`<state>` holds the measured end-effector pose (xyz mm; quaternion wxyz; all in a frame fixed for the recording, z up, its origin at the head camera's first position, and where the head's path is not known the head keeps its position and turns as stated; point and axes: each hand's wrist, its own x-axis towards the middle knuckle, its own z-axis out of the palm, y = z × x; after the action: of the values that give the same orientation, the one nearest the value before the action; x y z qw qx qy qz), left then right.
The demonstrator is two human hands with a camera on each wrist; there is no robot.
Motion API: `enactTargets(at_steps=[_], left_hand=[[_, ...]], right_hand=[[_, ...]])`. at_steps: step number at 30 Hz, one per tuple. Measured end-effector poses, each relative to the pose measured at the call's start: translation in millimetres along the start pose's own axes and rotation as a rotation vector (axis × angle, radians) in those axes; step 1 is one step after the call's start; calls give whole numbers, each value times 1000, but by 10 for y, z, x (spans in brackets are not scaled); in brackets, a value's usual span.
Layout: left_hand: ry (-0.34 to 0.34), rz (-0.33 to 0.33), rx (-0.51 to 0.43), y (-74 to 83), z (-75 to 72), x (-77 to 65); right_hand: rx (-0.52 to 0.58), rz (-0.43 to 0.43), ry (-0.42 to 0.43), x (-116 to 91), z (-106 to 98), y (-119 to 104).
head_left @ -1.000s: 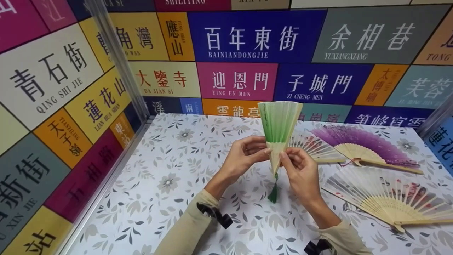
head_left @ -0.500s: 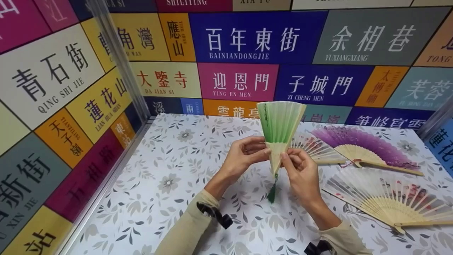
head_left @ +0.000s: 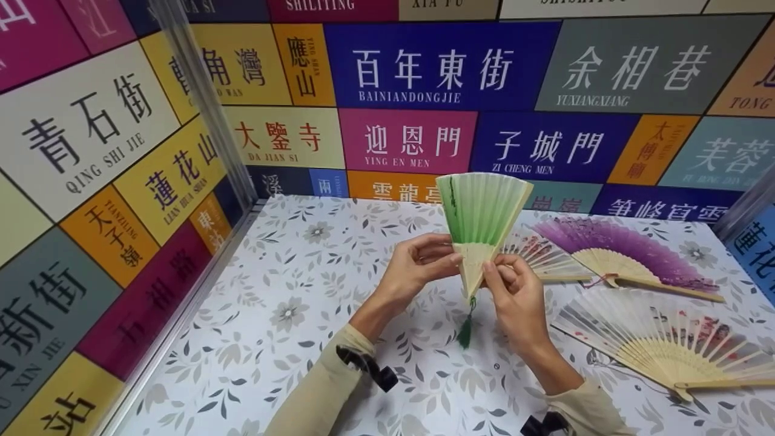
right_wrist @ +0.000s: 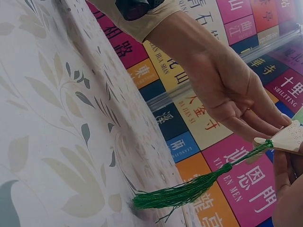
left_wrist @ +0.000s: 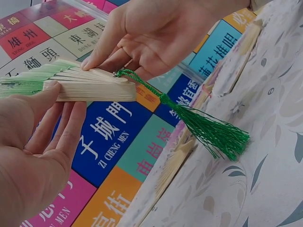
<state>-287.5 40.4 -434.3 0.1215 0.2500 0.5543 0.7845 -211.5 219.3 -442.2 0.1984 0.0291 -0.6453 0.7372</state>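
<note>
Both hands hold up a partly spread green folding fan (head_left: 479, 212), upright above the table in the head view. My left hand (head_left: 418, 263) pinches its left edge between thumb and fingers, at the pale ribs. On the opposite edge, the right hand (head_left: 517, 290) grips the ribs with thumb in front and fingers curled behind. A green tassel (left_wrist: 203, 123) hangs from the fan's pivot end by a braided cord. In the left wrist view the pale rib stack (left_wrist: 99, 87) lies between the two hands. The right wrist view shows the tassel (right_wrist: 184, 191) hanging over the tabletop.
On the right of the floral-patterned table (head_left: 290, 375) lie a spread purple fan (head_left: 623, 248), a white fan with red print (head_left: 672, 339) and another white fan (head_left: 539, 251) partly behind the right hand. Panels with street names (head_left: 442, 66) stand behind and to the left.
The green fan has spread wider, its right edge moving right along with the right hand's thumb. The left hand has barely moved. The fans on the table stay put.
</note>
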Motion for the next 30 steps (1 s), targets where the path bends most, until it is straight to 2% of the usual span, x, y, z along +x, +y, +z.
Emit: enactTargets(at_steps=[14, 23, 30], left_hand=[[-5, 2, -75, -18, -7, 16], [10, -6, -138, -16, -2, 19], [25, 6, -158, -24, 0, 24]], right_hand=[[60, 8, -13, 1, 0, -3], [79, 44, -3, -13, -6, -20], [102, 38, 5, -10, 1, -10]])
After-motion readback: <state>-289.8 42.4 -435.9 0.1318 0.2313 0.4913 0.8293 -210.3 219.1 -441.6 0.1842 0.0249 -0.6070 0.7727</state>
